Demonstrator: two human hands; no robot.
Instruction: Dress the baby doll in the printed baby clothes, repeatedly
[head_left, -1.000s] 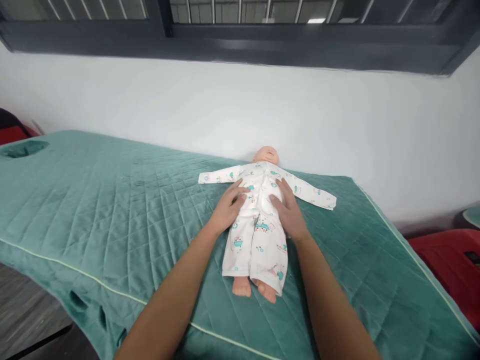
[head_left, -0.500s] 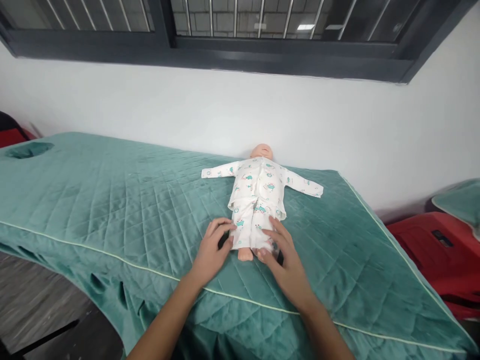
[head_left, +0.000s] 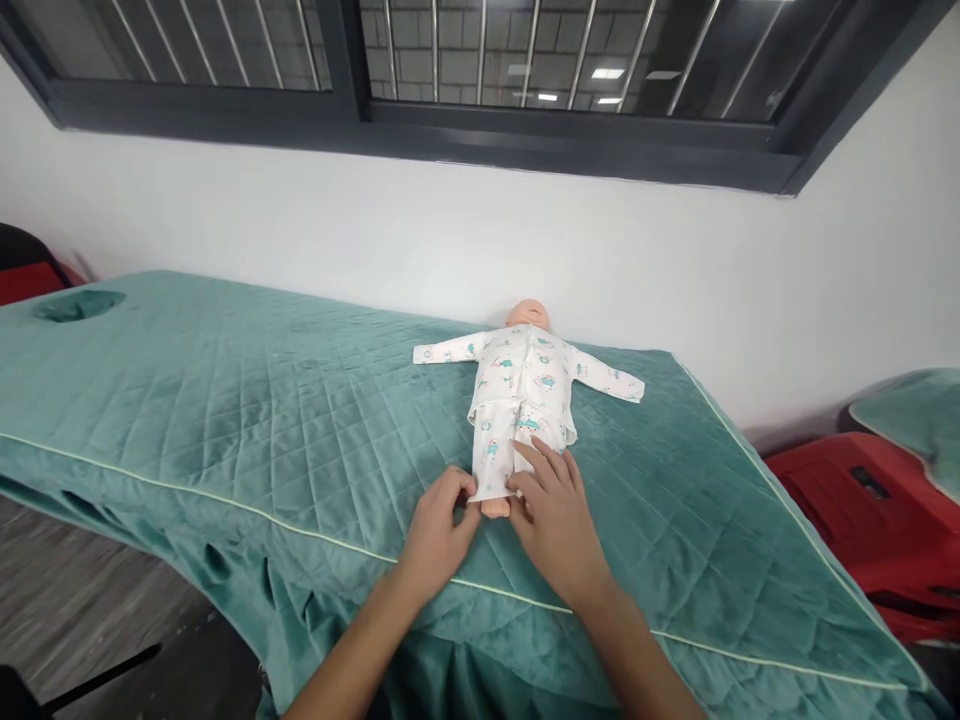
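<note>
A baby doll (head_left: 528, 313) lies on its back on the green quilted cover, arms spread, its head toward the wall. It wears a white printed shirt (head_left: 525, 365) and matching trousers (head_left: 495, 440). My left hand (head_left: 441, 520) pinches the hem of one trouser leg at its left edge. My right hand (head_left: 559, 520) pinches the same hem at its right edge, thumb and forefinger closed, the other fingers lying over the other leg. One bare foot (head_left: 495, 508) shows below the hem between my hands. The other foot is hidden behind my right hand.
The doll rests on a long padded bed (head_left: 225, 400) with a face hole (head_left: 79, 305) at the far left. A white wall (head_left: 420, 240) and a barred window (head_left: 480, 60) stand behind it. A red case (head_left: 840, 520) sits at the right.
My right hand has moved left from the other leg to this trouser leg's hem. My left hand has slid down to the hem and closed. The camera view has shifted slightly.
</note>
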